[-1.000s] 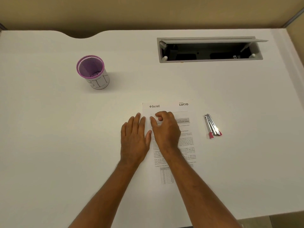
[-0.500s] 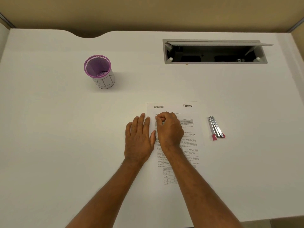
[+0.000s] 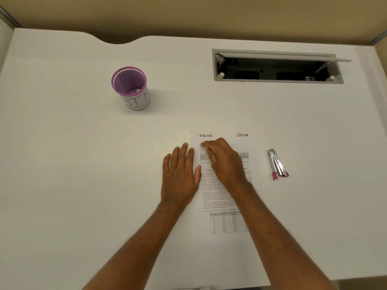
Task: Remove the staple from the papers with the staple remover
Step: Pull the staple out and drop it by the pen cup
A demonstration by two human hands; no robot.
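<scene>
The printed papers lie flat on the white desk in front of me. My left hand rests flat, palm down, on the desk, with its fingertips and thumb touching the sheet's left edge. My right hand sits on the upper part of the page, with its fingertips bunched together near the top-left corner. No staple can be made out under or between those fingers. The metal staple remover, with pink handle tips, lies alone on the desk to the right of the papers, untouched.
A purple mesh cup labelled BIN stands at the back left with small bits inside. An open grey cable hatch is sunk into the desk at the back right. A tan partition wall runs behind the desk.
My right hand's fingertips have slid a little left toward the page's top-left corner and uncurled slightly. The left hand and the staple remover have stayed put; the view shifted slightly.
</scene>
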